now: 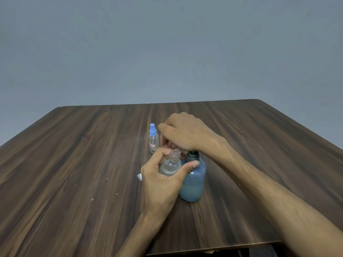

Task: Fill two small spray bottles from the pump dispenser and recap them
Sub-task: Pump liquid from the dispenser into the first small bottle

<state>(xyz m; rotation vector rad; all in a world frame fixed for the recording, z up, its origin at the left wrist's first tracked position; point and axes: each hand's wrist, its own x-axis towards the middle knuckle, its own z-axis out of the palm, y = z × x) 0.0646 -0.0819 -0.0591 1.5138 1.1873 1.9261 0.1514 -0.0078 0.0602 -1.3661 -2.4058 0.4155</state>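
A blue pump dispenser (193,179) stands upright on the dark wood-grain worktop (74,164), partly filled with a pale liquid in its lower part. Its dark collar is seen at the top, and the pump head is covered by the right hand (182,133), which rests over it with the fingers curled downward; what those fingers touch cannot be told. Just to the left of the dispenser, an uncapped clear spray bottle (170,164) is gripped by the left hand (163,179), the fingers and thumb wrapped round its body, its threaded neck tilted up toward the right hand's fingers. The thumb of that hand lies against the dispenser's shoulder. Behind and to the left of the dispenser, a second clear spray bottle (153,140) stands upright on the worktop, fitted with a light blue sprayer cap and carrying a small label. A small whitish object (139,177) lies left of the dispenser, partly hidden by the left hand.
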